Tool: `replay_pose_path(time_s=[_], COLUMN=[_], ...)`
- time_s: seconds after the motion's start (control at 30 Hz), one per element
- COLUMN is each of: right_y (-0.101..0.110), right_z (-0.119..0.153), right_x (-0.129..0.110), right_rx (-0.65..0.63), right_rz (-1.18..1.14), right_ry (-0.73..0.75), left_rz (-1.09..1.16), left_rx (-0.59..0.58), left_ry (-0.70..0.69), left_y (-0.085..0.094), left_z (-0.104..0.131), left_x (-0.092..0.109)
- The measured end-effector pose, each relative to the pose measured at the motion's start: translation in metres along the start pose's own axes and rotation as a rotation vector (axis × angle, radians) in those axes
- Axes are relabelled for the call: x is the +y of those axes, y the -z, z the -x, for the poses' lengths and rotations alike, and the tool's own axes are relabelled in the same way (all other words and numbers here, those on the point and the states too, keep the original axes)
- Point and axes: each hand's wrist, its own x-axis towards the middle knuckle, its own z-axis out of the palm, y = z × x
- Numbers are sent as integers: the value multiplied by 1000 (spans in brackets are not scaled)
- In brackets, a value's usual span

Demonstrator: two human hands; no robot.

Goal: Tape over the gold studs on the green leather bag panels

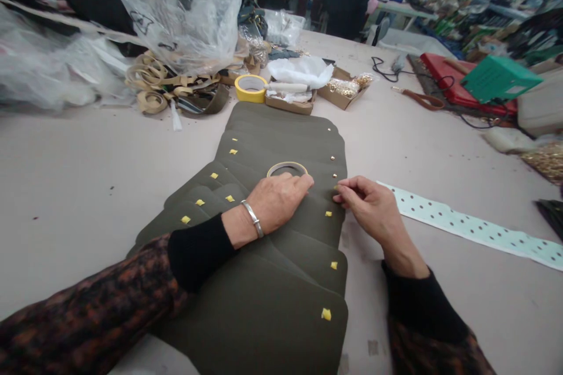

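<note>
Overlapping dark olive-green panels lie in a stepped stack before me, dotted with small yellow tape squares along both sides. My left hand, a silver bangle at its wrist, is closed over the near side of a narrow roll of yellow tape on the panels. Its fingertips are partly hidden. At the stack's right edge, my right hand pinches a tiny piece of yellow tape. Just beyond it, small gold-coloured metal bits sit along the top panel's right side.
A thicker yellow tape roll and small cardboard boxes stand behind the panels. Tan straps and clear plastic bags crowd the back left. A dotted pale strip lies right; a green box-shaped object sits beyond.
</note>
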Motion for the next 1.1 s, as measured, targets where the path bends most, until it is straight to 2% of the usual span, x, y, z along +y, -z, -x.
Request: replay_pose_path(time_s=[0.1, 0.2, 0.47, 0.63, 0.8, 0.97, 1.1], right_y=[0, 3, 14, 11, 8, 3, 4], right_z=[-1, -2, 7, 12, 14, 12, 10], right_x=[0, 0, 0, 0, -3, -10, -6], right_rx=[-75, -120, -263, -269, -277, -233, -188], right_rz=[21, -80, -88, 29, 244, 427, 523], right_ry=[-73, -135, -221, -144, -42, 62, 57], left_rz=[7, 71, 104, 149, 203, 226, 227], left_rx=[-57, -77, -110, -123, -96, -63, -55], left_ry=[46, 79, 59, -42, -22, -39, -43], left_y=[-1, -1, 6, 4, -1, -2, -1], left_z=[-7, -11, -10, -4, -1, 1, 1], left_x=[0, 0, 5, 5, 0, -2, -1])
